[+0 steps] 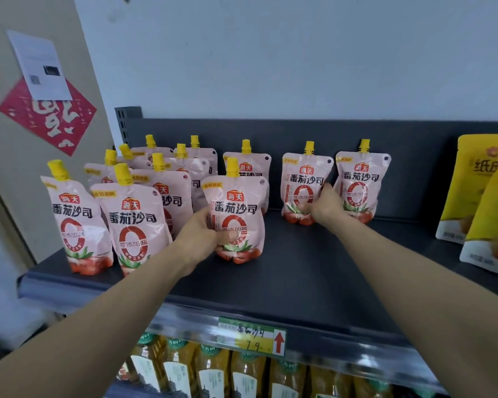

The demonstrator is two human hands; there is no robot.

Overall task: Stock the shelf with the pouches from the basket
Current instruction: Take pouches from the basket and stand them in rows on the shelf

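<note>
Several pink spouted pouches with yellow caps stand on the dark grey shelf [299, 271], most of them crowded at its left end. My left hand [199, 237] grips one upright pouch [236, 214] by its lower left side, near the shelf's middle. My right hand [327, 209] reaches to the back row and holds the lower right edge of another pouch [305, 185], between it and the rightmost pouch [360, 185]. The basket is out of view.
Yellow snack bags [483, 202] stand at the right end of the shelf. A green price tag [252, 336] is on the shelf's front rail. Bottles of yellow liquid [213, 372] fill the shelf below. A wall with a red paper [49, 119] is on the left.
</note>
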